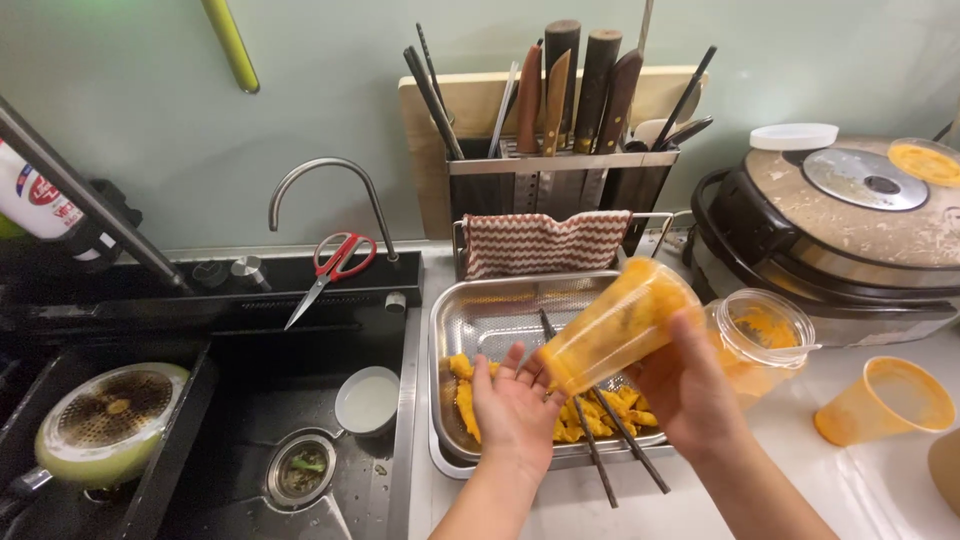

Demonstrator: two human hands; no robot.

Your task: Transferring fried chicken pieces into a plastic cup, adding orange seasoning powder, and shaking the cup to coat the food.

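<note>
Your right hand [690, 390] grips a clear plastic cup [618, 325] smeared orange inside, tipped on its side above the steel tray [480, 320]. The cup's closed bottom points down-left against the fingertips of your left hand [515, 405], its mouth up-right. Your left hand is open, fingers spread, palm toward the cup, holding nothing.

The tray sits on the table [880, 490] just right of the sink [260, 400]. Orange pieces of food [465, 400] lie along its near side, partly hidden behind your hands. Two dark chopsticks [625, 440] lie slanted across the tray, their ends reaching past its near rim.

Just right of your right hand, a clear lidded jar [765, 335] lies tilted, with orange residue inside. Farther right, another orange-smeared cup [885, 400] lies on its side on the table, its mouth toward you. Behind these sits a large round cooker [860, 230], with a white lid [793, 135] and an orange-stained lid [925, 160] on top.

In the sink lie a small white bowl [367, 400] and, at the left, a green pan [105, 420] with a browned inside. Red scissors [335, 265] rest on the ledge behind the sink. A knife rack [560, 170] stands behind the tray, a striped cloth [545, 240] draped in front of it.
</note>
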